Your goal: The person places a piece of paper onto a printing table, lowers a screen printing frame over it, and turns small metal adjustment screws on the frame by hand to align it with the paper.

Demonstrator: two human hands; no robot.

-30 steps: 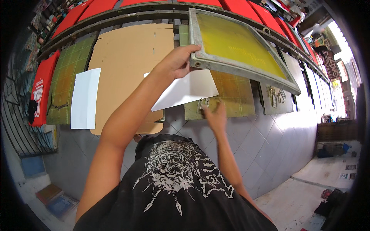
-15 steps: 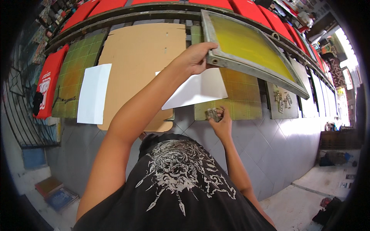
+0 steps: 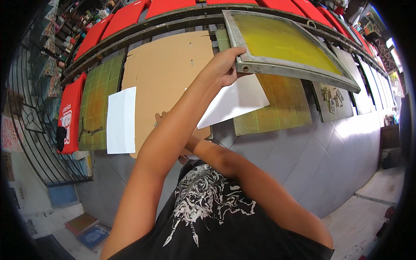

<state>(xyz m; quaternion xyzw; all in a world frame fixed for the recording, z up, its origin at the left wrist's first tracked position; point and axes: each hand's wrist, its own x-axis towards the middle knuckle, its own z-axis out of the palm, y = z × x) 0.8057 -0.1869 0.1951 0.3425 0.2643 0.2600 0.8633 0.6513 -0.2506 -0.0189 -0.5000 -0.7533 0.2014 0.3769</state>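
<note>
My left hand (image 3: 227,67) grips the near left corner of a silk-screen frame (image 3: 299,74), which has a worn grey border and yellow-green mesh. It is raised at a tilt above a green-orange gridded board (image 3: 277,106). My right arm crosses under the left forearm, so most of my right hand (image 3: 161,119) is hidden. Its curled fingertips show over a big brown cardboard sheet (image 3: 167,56); whatever they hold cannot be made out. White paper (image 3: 236,102) lies partly beneath my left wrist, and a second white sheet (image 3: 121,123) overlaps the cardboard's left edge.
Another gridded board (image 3: 102,82) at left bears a dark tool (image 3: 91,131). Beside it lies a red printed cloth (image 3: 71,110). Small metal parts (image 3: 333,99) rest on a grey board at right. Red-covered boards (image 3: 171,8) line the far side, beyond dark rails.
My right hand, which held small metal pieces near the gridded board, has swung left beneath my left forearm to the cardboard. My left hand still holds the silk-screen frame; the view has shifted.
</note>
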